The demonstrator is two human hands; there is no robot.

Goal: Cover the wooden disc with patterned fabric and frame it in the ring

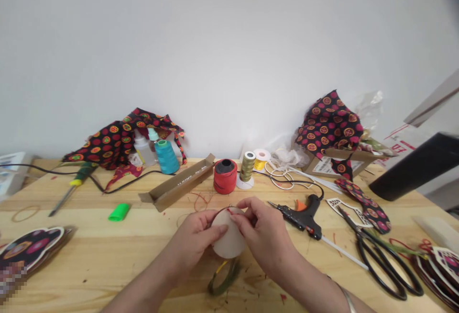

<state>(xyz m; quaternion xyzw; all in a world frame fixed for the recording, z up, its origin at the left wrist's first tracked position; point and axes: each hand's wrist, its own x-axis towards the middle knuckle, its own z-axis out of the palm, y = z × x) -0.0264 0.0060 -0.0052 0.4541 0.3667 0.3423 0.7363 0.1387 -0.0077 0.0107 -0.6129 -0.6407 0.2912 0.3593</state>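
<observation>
My left hand (191, 239) is closed on a white round disc (229, 245), its thumb lying flat across the face. At the disc's upper edge, the thumb and fingers of my right hand (267, 231) pinch together beside a short red thread (230, 211). The far side of the disc and the fingertips behind it are hidden. Below the disc hangs or lies a green tassel (226, 282) with a bit of yellow; its attachment is hidden. A spool of red thread (224, 179) stands beyond the hands.
On the right lie a black glue gun (304, 217) with a glue stick, and scissors (385, 260). Behind are an open cardboard box (184, 183), a green thread spool (247, 167) and a teal one (167, 159). A screwdriver (71, 186) and green cap (119, 212) lie left.
</observation>
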